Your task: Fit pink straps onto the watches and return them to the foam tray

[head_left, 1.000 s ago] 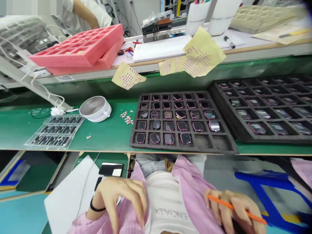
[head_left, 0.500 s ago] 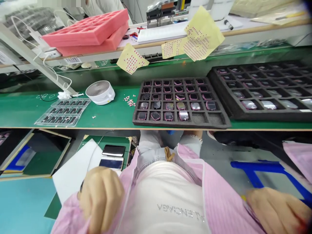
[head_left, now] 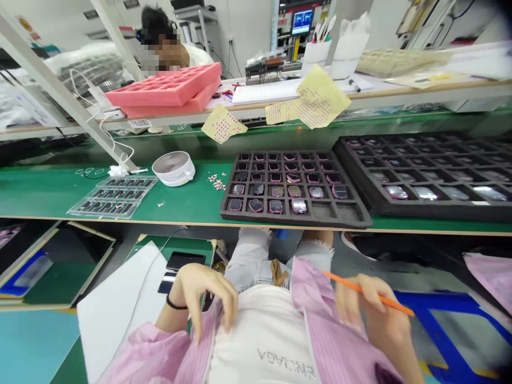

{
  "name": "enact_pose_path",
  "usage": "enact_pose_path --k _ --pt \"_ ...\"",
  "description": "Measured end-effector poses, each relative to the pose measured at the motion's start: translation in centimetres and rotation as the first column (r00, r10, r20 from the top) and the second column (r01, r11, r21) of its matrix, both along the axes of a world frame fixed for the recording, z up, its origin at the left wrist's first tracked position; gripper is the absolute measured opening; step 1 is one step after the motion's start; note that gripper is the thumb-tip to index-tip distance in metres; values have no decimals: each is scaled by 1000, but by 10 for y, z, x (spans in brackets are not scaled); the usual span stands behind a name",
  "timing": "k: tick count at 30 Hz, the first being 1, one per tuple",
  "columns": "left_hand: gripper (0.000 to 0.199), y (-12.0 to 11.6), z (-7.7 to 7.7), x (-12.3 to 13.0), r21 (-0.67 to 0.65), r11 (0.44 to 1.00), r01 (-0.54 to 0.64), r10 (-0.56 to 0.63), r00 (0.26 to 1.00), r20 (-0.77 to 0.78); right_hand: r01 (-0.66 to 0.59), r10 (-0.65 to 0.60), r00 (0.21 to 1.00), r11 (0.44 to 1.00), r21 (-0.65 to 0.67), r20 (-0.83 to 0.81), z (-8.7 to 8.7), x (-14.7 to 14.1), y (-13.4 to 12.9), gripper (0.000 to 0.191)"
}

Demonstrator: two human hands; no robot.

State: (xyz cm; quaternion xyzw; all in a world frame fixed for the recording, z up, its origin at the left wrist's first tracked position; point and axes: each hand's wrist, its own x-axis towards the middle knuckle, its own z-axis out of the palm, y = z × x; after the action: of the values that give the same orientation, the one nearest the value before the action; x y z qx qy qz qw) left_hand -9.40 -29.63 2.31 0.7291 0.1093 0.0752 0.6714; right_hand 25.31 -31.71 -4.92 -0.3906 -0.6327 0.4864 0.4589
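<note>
My right hand (head_left: 370, 304) holds a thin orange stick (head_left: 344, 282) between its fingers, above my pink striped coat (head_left: 334, 336). My left hand (head_left: 204, 296), with a black wristband (head_left: 176, 304), hangs with curled fingers at the coat's edge and holds nothing I can see. Both hands are well below the green bench (head_left: 120, 200). On it, a black foam tray (head_left: 280, 220) holds several pink-framed smartwatch bodies (head_left: 298, 206) in rows. A larger black foam tray (head_left: 420, 210) lies to its right, with several glossy watch parts (head_left: 426, 193).
A small white fan (head_left: 173, 168) and a clear plastic tray (head_left: 108, 197) stand left of the trays. Small pink scraps (head_left: 218, 184) lie nearby. Yellow sticker sheets (head_left: 320, 96) hang from the upper shelf beside pink foam trays (head_left: 164, 90). A co-worker (head_left: 192, 53) sits beyond. Phones (head_left: 180, 260) lie below.
My view has swung and the bench sits lower than half a second ago. My right hand has risen into view with the orange stick, and my left hand has uncurled from a blurred fist.
</note>
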Motion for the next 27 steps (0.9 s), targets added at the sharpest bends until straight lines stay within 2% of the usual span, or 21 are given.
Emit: enact_pose_path --k 1,2,3,4,5,6,7,8,9,10,11,13,15,16,17,19,20,22,23,24,27 --pt "49 9 -2 2 16 1000 20 -20 1000 11 11 -11 1000 1000 11 -4 3 -2 3 64" --pt "44 18 -4 4 63 996 -56 55 998 26 4 -3 1000 1000 7 -26 6 -3 7 53" --pt "40 26 -7 6 134 964 -230 224 973 53 -19 19 998 1000 -11 -68 9 -4 13 44" --pt "37 35 -11 8 210 869 -449 439 894 96 -18 18 995 1000 -3 -99 12 -4 22 37" --pt "34 43 -15 9 276 720 -637 624 768 145 -14 17 993 1000 22 -119 14 -4 32 34" --pt "33 52 -18 10 326 552 -767 757 625 190 -2 9 992 998 56 -128 16 -5 43 33" --pt "33 62 -21 11 360 403 -841 838 497 224 15 -4 992 996 89 -127 18 -6 54 32" --pt "33 71 -22 14 386 295 -874 880 406 246 46 -33 993 993 113 -116 19 -8 66 32" --pt "33 79 -22 17 405 237 -883 897 359 258 88 -76 993 987 136 -92 21 -12 76 32" --pt "34 86 -21 22 417 232 -879 897 359 258 136 -128 990 975 175 -55 22 -18 85 32" --pt "36 93 -19 30 419 274 -866 885 397 242 180 -183 983 955 234 -7 25 -25 93 31" --pt "42 102 -17 50 359 467 -808 823 546 159 207 -277 955 880 427 108 29 -45 107 25" --pt "56 109 -18 72 115 645 -755 753 654 69 85 -298 925 765 638 234 32 -68 118 21" --pt "64 112 -20 81 -45 658 -752 753 657 40 3 -298 912 690 724 281 31 -80 123 25" --pt "66 114 -24 88 -187 620 -762 778 628 19 -80 -296 897 623 778 329 29 -91 129 31" --pt "64 118 -32 93 -382 463 -800 861 509 -22 -199 -300 866 528 825 401 23 -109 138 39" --pt "61 119 -37 91 -437 367 -821 899 433 -59 -244 -297 849 512 823 437 19 -118 142 42" --pt "58 123 -46 80 -475 185 -861 944 289 -157 -320 -280 813 517 794 510 14 -135 150 45" --pt "57 125 -49 72 -468 121 -875 950 238 -200 -355 -269 793 526 773 547 13 -143 153 46" --pt "56 129 -50 61 -452 90 -888 952 210 -224 -388 -261 772 529 754 580 13 -151 157 48" --pt "54 148 -43 18 -328 113 -938 963 185 -198 -467 -244 720 522 714 650 21 -171 167 51"
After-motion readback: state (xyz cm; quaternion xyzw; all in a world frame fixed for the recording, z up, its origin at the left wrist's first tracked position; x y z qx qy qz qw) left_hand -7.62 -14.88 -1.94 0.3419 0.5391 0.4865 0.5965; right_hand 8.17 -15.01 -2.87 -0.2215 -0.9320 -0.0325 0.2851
